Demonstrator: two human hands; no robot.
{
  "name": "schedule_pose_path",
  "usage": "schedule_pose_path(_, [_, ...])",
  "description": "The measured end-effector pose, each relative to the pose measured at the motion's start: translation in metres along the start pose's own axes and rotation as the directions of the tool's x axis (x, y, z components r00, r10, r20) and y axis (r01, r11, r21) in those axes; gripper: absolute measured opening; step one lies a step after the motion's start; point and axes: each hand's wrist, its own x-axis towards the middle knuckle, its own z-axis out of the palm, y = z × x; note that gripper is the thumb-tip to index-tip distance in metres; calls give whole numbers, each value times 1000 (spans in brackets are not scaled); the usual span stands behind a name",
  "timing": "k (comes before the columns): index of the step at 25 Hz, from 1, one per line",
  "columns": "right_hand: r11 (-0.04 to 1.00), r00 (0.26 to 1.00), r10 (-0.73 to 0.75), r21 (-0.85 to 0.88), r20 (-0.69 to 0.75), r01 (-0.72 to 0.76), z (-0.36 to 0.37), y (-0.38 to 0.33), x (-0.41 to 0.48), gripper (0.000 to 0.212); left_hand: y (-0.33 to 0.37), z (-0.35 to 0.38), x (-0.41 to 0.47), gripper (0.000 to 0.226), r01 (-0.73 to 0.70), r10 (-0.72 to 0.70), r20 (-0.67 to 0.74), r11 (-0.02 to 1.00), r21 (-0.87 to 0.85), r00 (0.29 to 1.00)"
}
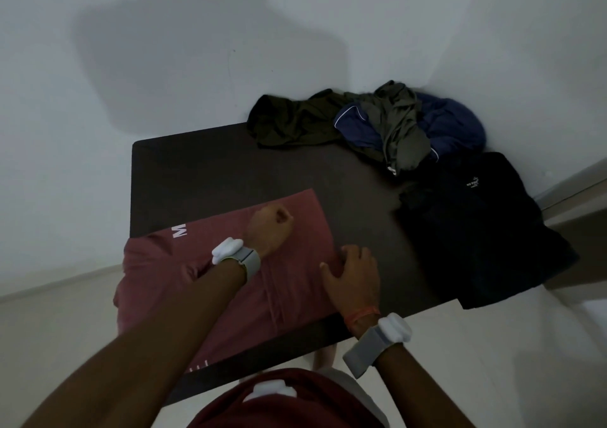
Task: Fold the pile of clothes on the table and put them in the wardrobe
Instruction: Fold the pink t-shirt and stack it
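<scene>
I am pressing my left hand (271, 230), fisted, on the shirt (203, 283); my right hand (353, 273), fingers loosely spread, is touching its right edge, nearer for folding.

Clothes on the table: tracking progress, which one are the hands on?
The red shirt: the left hand and right hand touch it; the black garment and crumpled pile lie apart.

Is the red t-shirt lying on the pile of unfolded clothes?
No, the red t-shirt lies flat near the person, apart from the pile at the far corner of the table.
</scene>
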Motion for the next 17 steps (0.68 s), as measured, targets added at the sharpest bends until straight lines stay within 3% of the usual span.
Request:
schedule_pose_path(2, [997,997,72,33,39,-74,3,8,1,55,13,17,1,19,-66,62,88,997,44,994])
schedule_pose_path(4, [976,983,120,163,139,-142,5,9,1,45,25,34,3,34,-57,44,132,993,99,990])
schedule_pose_path(8, [935,969,61,327,238,-139,-1,6,-2,23,53,49,16,60,126,-156,149,973,195,976])
schedule_pose_path(13, [872,973,11,474,229,-121,-22,10,0,10,62,56,27,30,124,-168,150,956,267,974])
schedule_pose_path(17, [796,979,81,579,186,-176,-43,26,11,7,84,68,31,33,194,-194,138,981,17,971])
